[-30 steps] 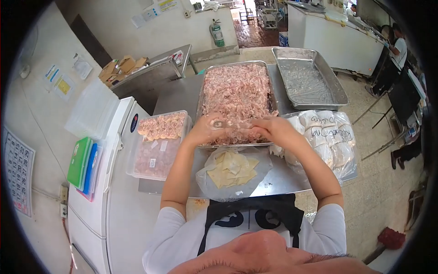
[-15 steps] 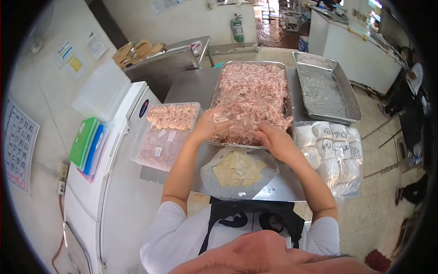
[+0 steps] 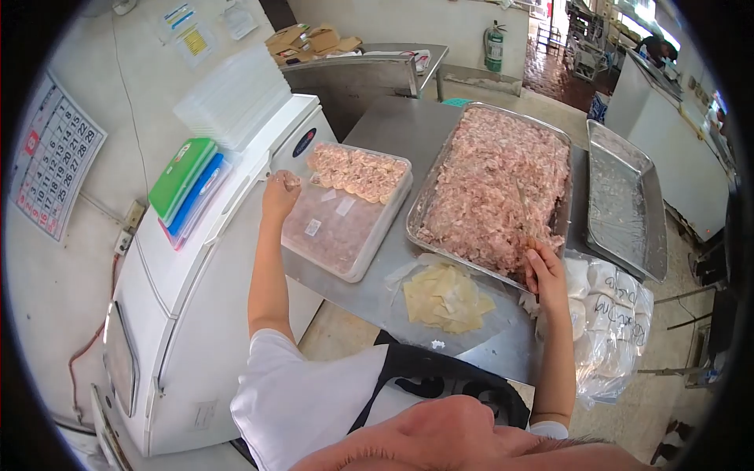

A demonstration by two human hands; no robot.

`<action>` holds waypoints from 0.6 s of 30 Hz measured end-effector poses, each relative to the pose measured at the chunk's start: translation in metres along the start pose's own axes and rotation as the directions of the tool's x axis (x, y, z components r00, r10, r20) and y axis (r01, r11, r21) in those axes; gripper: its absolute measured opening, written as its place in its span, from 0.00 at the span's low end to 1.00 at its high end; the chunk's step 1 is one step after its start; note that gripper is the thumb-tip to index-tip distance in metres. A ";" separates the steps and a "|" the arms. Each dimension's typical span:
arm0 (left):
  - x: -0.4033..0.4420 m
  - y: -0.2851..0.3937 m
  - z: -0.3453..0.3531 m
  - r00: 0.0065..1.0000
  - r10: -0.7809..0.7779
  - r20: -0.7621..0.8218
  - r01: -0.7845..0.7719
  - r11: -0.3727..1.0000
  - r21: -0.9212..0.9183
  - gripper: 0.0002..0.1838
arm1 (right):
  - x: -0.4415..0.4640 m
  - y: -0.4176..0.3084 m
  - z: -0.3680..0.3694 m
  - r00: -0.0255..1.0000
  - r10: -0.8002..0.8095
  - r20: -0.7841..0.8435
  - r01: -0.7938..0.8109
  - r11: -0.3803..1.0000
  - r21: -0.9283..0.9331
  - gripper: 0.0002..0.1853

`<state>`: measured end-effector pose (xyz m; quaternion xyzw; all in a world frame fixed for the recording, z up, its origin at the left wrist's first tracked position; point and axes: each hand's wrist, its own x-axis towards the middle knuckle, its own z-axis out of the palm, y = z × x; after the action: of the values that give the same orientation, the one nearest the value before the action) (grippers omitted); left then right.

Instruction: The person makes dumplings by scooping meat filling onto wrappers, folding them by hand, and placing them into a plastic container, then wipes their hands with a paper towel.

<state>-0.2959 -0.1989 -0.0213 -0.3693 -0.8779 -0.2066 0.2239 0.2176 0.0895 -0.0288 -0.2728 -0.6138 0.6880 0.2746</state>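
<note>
My left hand (image 3: pixel 280 196) is raised at the left corner of a plastic container (image 3: pixel 382 235), fingers curled. Whatever it may hold is too small to make out. Rows of small meat-filled dumplings (image 3: pixel 353 173) show at the container's far end; the rest of its surface is pinkish and translucent, with labels. My right hand (image 3: pixel 546 275) grips a thin, stick-like tool (image 3: pixel 525 208) whose far part lies against the ground meat (image 3: pixel 495 177). That meat is heaped in a metal tray (image 3: pixel 424 235). Before it lie pale yellow wrappers (image 3: pixel 444 298) on plastic.
White wrapped packs (image 3: pixel 609 314) in a clear bag sit right of the tray. A second metal tray (image 3: pixel 628 204) holds only residue. A white freezer (image 3: pixel 212 314) on the left carries stacked clear lids (image 3: pixel 232 102) and coloured folders (image 3: pixel 184 184). Cardboard (image 3: pixel 314 39) lies behind.
My left hand has left the meat and moved left to the container's corner. My right hand now holds the thin tool at the tray's near right. The view has turned left.
</note>
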 end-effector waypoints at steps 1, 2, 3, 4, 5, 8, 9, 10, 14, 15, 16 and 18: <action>0.001 0.003 0.004 0.997 -0.076 0.010 0.076 0.994 -0.082 0.31 | 0.001 0.002 -0.001 1.000 -0.001 0.000 0.001 1.000 -0.006 0.16; 0.002 0.006 0.009 0.989 -0.148 0.028 0.151 0.975 -0.163 0.35 | 0.001 0.003 -0.001 1.000 0.000 -0.002 0.000 1.000 -0.013 0.17; 0.005 0.004 0.015 0.988 -0.150 0.031 0.153 0.975 -0.164 0.35 | 0.000 0.003 0.001 1.000 -0.001 -0.016 0.001 1.000 -0.012 0.16; 0.009 0.004 0.023 0.989 -0.146 0.016 0.147 0.975 -0.164 0.38 | 0.000 0.003 0.002 1.000 0.002 -0.017 -0.002 1.000 -0.014 0.16; 0.014 0.003 0.030 0.990 -0.143 0.000 0.141 0.976 -0.166 0.42 | 0.000 0.003 0.002 0.999 0.012 -0.035 -0.013 1.000 -0.022 0.16; 0.024 0.004 0.046 0.980 -0.137 0.141 0.161 0.971 -0.177 0.47 | 0.000 0.004 0.002 0.999 0.023 -0.047 -0.023 1.000 -0.017 0.16; 0.024 0.003 0.049 0.980 -0.138 0.141 0.163 0.970 -0.182 0.47 | 0.000 0.004 0.001 0.999 0.021 -0.043 -0.021 1.000 0.002 0.16; 0.024 0.002 0.053 0.976 -0.098 0.196 0.137 0.971 -0.197 0.48 | 0.000 0.004 0.001 0.999 0.020 -0.044 -0.020 1.000 -0.001 0.16; 0.029 0.015 0.046 0.945 -0.107 0.310 0.173 0.966 -0.194 0.49 | -0.001 0.003 0.005 0.998 0.003 -0.059 -0.006 0.999 -0.039 0.16; 0.030 0.011 0.052 0.943 -0.106 0.314 0.173 0.965 -0.195 0.49 | -0.001 0.002 0.007 0.998 -0.021 -0.052 0.017 0.997 -0.080 0.16; 0.032 0.006 0.063 0.970 -0.053 0.236 0.098 0.978 -0.183 0.48 | -0.001 0.003 0.008 0.998 -0.018 -0.060 0.013 0.996 -0.083 0.16; 0.032 0.007 0.068 0.985 0.022 0.168 0.009 0.983 -0.182 0.48 | 0.001 0.007 0.006 1.000 -0.019 -0.013 0.016 0.985 -0.172 0.17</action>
<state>-0.3275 -0.1402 -0.0579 -0.4073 -0.8701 -0.2528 0.1144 0.2123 0.0852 -0.0347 -0.2954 -0.6713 0.6279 0.2605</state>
